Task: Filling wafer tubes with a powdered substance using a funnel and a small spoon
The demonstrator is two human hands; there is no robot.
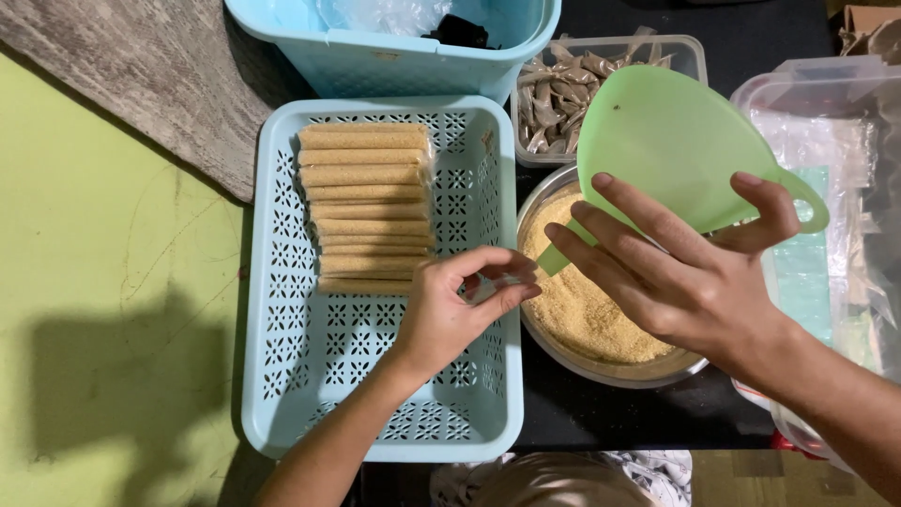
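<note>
Green plastic funnel was gripped by the right hand, spout down over a steel bowl of tan crumbs. Left hand pinched a small clear bag under the spout, above a pale blue basket holding filled tubes.

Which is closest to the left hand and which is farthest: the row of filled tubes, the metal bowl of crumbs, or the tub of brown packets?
From the left hand:
1. Metal bowl, just right.
2. Filled tubes, up and left, in the blue tray.
3. Tub of brown packets, far top right.
</note>
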